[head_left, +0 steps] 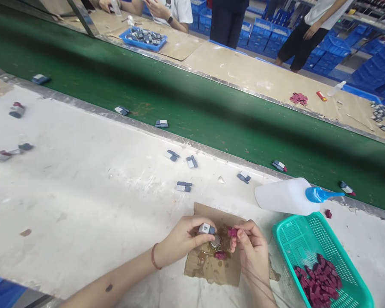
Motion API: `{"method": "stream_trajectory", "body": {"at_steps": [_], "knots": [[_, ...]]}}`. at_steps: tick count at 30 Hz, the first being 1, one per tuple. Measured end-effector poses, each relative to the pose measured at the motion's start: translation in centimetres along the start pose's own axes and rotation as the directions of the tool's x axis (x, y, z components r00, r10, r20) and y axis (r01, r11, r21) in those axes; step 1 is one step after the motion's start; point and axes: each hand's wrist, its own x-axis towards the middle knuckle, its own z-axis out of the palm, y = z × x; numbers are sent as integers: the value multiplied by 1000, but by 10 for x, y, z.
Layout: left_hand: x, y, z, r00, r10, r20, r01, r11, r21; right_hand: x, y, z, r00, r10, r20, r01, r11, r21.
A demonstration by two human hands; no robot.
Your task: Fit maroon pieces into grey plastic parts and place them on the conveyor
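Between the thumb and fingers of my left hand (188, 235) is a small grey-and-white plastic part (206, 229) with a dark blue-grey end. My right hand (252, 241) pinches a small maroon plastic piece (232, 232), held apart from the grey part. Both hands are over a stained piece of brown cardboard (224, 273). A metal bottle cap (215, 242) rests on the cardboard below the hands, and another maroon piece (220, 255) lies beside it. To the right stands a green plastic basket (280, 233) with many maroon pieces (321, 278) inside.
A white squeeze bottle (285, 196) with a blue nozzle lies behind the basket. Several grey parts (184, 186) are scattered on the white table (83, 192). Beyond runs a green conveyor belt (211, 107) carrying more parts. People sit and stand across it, near a blue tray (144, 45).
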Motion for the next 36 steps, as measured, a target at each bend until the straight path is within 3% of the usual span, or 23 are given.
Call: {"method": "stream_trajectory", "body": {"at_steps": [2,5,10,15,21,25,36], "knots": [[-1,-2,-1,994,107,22,-109,968,227,-1,1,-1,1000,-4,31,4,1000,-25],[-1,-6,-2,972,212,103,-236,894,381,-4,1,0,999,-13,47,16,997,-71],[-2,-13,-2,949,304,87,-310,839,447,-9,-7,5,993,-63,101,82,977,-195],[1,-12,-2,889,447,101,-440,771,459,-10,-12,10,992,-26,121,51,977,-208],[2,-11,0,837,538,95,-502,688,524,-9,-6,13,997,30,72,-16,983,-181],[1,-13,0,843,530,92,-491,689,534,-10,-3,13,993,93,75,-78,979,-186],[1,-13,1,792,600,108,-515,563,647,-16,5,24,999,39,5,-37,973,-226]]}}
